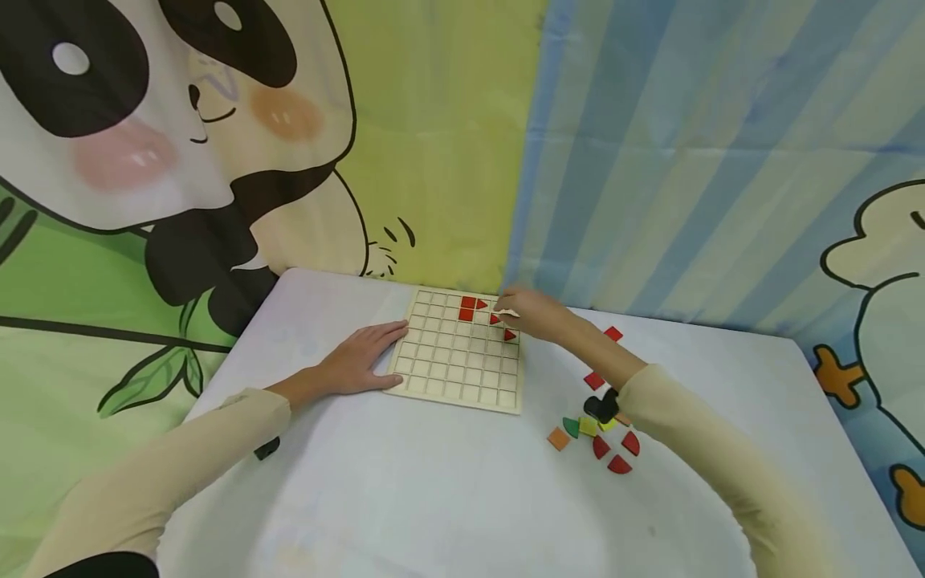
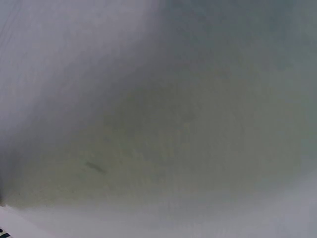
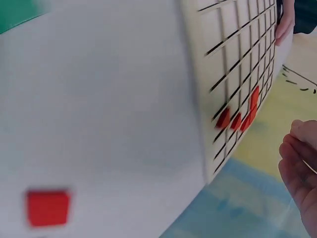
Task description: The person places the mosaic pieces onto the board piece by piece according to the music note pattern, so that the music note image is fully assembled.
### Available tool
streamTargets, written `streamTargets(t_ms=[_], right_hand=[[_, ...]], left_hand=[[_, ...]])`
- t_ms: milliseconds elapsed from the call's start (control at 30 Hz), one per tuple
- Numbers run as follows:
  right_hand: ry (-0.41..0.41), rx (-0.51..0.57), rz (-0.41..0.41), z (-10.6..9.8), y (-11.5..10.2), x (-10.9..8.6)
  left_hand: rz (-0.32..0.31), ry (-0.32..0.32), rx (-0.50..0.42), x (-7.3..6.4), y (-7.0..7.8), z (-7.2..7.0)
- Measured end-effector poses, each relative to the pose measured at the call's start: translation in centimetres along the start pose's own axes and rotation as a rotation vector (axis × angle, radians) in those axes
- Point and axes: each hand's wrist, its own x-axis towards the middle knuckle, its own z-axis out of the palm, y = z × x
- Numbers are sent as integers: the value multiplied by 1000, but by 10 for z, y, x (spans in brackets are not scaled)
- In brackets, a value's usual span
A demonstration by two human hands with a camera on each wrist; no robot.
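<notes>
A pale square grid board point(image 1: 448, 361) lies on the white table. My left hand point(image 1: 364, 357) rests at its left side, fingers stretched along the edge and thumb at the lower left corner. Near the upper right corner is my right hand point(image 1: 533, 315), fingers bent and thumb near the fingertips. In the right wrist view the bent fingers point(image 3: 292, 173) show at the right edge; I cannot tell if they hold a piece. On the board sit two red squares point(image 1: 466, 315) and several small red triangles point(image 1: 510, 335). The left wrist view is blurred.
Right of the board lie loose pieces: red squares point(image 1: 594, 380), red quarter-circles point(image 1: 619, 465), an orange square point(image 1: 559, 438), a green piece point(image 1: 571, 427), yellow pieces point(image 1: 588, 426) and black pieces point(image 1: 598, 409). Another black piece point(image 1: 266, 448) lies by the left sleeve. Printed curtains point(image 1: 448, 144) hang behind.
</notes>
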Motion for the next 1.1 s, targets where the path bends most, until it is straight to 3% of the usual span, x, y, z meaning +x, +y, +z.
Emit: streamTargets(t_ms=[100, 333, 567, 767, 1100], right_hand=[[1, -34, 57, -4, 17, -33], [-35, -19, 303, -6, 73, -98], [-35, -35, 388, -6, 107, -140], [10, -55, 334, 1, 122, -151], [-5, -41, 279, 10, 127, -142]], left_hand=[[4, -1, 11, 1, -1, -1], [1, -1, 22, 0, -6, 2], [-4, -19, 6, 1, -5, 2], [0, -24, 10, 2, -5, 1], [2, -20, 10, 2, -5, 1]])
